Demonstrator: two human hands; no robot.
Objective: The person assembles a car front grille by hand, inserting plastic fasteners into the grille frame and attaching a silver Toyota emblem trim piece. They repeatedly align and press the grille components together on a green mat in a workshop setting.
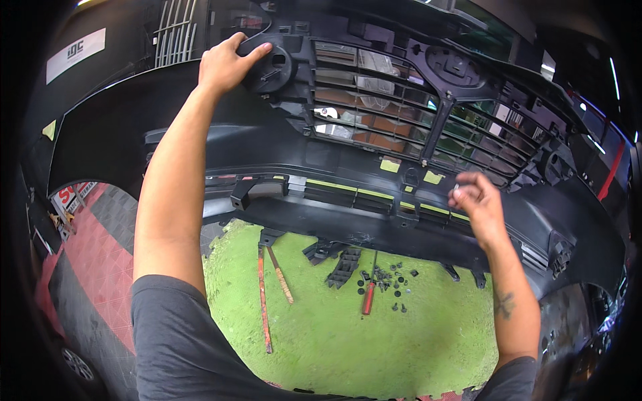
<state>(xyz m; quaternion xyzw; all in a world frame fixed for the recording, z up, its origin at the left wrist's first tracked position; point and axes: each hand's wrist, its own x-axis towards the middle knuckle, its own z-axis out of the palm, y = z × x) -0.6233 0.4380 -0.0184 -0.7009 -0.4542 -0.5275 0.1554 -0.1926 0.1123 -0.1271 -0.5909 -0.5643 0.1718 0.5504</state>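
Note:
A large black car bumper (254, 150), seen from its inner side, stands tilted in front of me with a slatted grille (438, 137) in its middle. My left hand (226, 65) grips its upper left edge, beside a round black housing (273, 68); the thumb reaches over the edge and the other fingers are partly hidden. In front of the bumper's lower right part, my right hand (476, 200) is raised with its fingers curled into a pinch. Something small and pale may sit between the fingertips, too small to name.
On a green mat (321, 354) lie a red-handled screwdriver (368, 299), several black clips (383, 277), a black ribbed bracket (344, 267) and two long thin tools, one of them orange-red (263, 301). Red and grey floor tiles (107, 247) extend to the left.

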